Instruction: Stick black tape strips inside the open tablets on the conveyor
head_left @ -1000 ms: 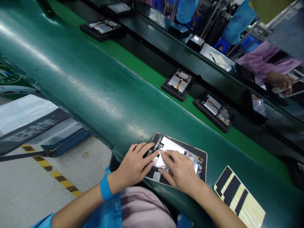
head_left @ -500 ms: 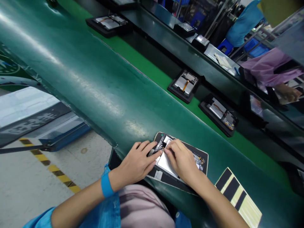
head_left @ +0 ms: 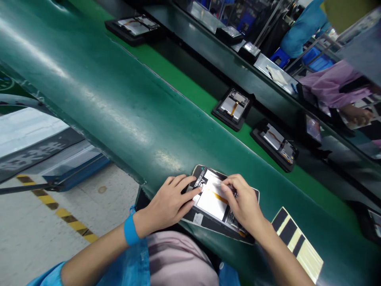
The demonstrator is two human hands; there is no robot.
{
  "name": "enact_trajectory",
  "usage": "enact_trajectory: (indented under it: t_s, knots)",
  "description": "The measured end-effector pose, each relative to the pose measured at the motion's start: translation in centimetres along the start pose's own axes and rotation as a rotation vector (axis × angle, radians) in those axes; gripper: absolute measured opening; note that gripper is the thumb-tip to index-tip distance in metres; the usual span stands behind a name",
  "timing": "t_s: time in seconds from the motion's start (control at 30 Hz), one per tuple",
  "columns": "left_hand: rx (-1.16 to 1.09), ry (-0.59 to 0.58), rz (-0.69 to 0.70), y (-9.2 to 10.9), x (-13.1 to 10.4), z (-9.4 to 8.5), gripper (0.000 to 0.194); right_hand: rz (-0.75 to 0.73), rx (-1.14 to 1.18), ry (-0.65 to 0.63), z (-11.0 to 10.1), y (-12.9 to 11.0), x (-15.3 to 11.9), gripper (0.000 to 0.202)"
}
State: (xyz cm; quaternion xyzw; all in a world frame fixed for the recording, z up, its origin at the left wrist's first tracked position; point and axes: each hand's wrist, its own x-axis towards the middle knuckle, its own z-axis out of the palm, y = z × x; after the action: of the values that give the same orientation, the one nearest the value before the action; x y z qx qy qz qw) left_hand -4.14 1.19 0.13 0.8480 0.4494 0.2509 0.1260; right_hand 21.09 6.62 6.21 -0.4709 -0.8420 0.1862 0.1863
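Observation:
On the green bench lies an opened tablet (head_left: 212, 204) with silvery-white batteries, set in a dark tray (head_left: 205, 225). An orange ribbon cable (head_left: 219, 197) runs over the white surface. My left hand (head_left: 171, 200) rests at the tablet's left end, fingers spread and laid on its edge strip near a small black-and-white part. Over the batteries, right of the ribbon's upper end, my right hand (head_left: 244, 200) is closed, thumb and forefinger tips together. Whatever it pinches is too small or hidden to make out. Its palm covers part of the tablet's circuit board.
A pale yellow card with black strips (head_left: 297, 242) lies to the right on the bench (head_left: 119, 103). Beyond it, a green conveyor belt (head_left: 184, 95) carries several opened tablets in black trays (head_left: 233, 109). Across the line a co-worker's pink sleeve (head_left: 333, 85) and hand show.
My right hand has slid right from the small part by my left fingers, uncovering the white batteries and the orange ribbon. My left hand stays nearly in place.

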Motion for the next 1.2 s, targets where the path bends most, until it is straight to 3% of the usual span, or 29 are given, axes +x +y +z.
enact_trajectory:
  t_s: [0.2, 0.33, 0.47, 0.6, 0.73, 0.87, 1.07, 1.2]
  knots:
    - [-0.077, 0.118, -0.013, -0.7, -0.3, -0.1, 0.033, 0.142, -0.027, 0.192, -4.0, 2.7, -5.6, 0.015]
    - [-0.027, 0.166, 0.030, 0.4, 0.6, -0.8, 0.031, 0.303, -0.069, 0.309, -5.8, 5.0, -10.2, 0.014]
    - [-0.076, 0.146, 0.190, 3.6, 2.2, -0.1, 0.030, 0.525, -0.111, 0.430, -7.6, 7.0, -14.9, 0.025]
    - [-0.151, 0.073, 0.364, 8.4, 3.9, 2.3, 0.031, 0.695, -0.148, 0.438, -8.9, 8.6, -19.3, 0.033]
    - [-0.086, -0.062, 0.570, 12.5, 6.1, 5.0, 0.038, 0.725, -0.148, 0.343, -8.1, 9.2, -22.2, 0.033]
    - [-0.018, -0.173, 0.680, 14.8, 8.7, 7.6, 0.045, 0.678, -0.076, 0.270, -5.9, 8.3, -22.6, 0.024]
    - [0.051, -0.320, 0.741, 16.1, 10.9, 10.7, 0.055, 0.610, -0.175, 0.206, -3.1, 7.2, -22.0, 0.026]
    - [0.055, -0.405, 0.734, 16.0, 11.1, 11.6, 0.059, 0.612, -0.239, 0.186, -2.4, 7.5, -22.1, 0.027]
